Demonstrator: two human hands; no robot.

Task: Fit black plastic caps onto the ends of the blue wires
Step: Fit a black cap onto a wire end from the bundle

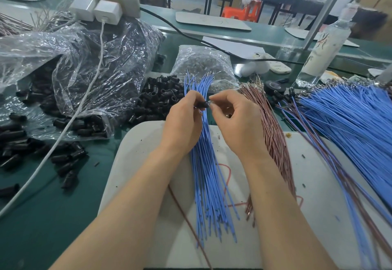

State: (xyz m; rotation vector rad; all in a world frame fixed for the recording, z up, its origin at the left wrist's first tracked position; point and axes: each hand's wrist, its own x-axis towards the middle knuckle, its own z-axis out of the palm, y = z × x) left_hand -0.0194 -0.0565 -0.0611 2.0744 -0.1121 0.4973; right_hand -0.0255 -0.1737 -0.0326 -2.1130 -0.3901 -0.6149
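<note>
A bundle of blue wires lies lengthwise on a white board, with its far ends fanned upward. My left hand pinches a small black cap just above the bundle. My right hand has its fingertips curled at the cap's right end, pinching something small there; what it holds is too small to tell. A heap of loose black caps sits just left of my hands.
A clear bag of black caps spills over the green table at left, crossed by a white cable. Brown wires lie right of the bundle, a large pile of blue wires farther right. A bag of metal terminals and a bottle stand behind.
</note>
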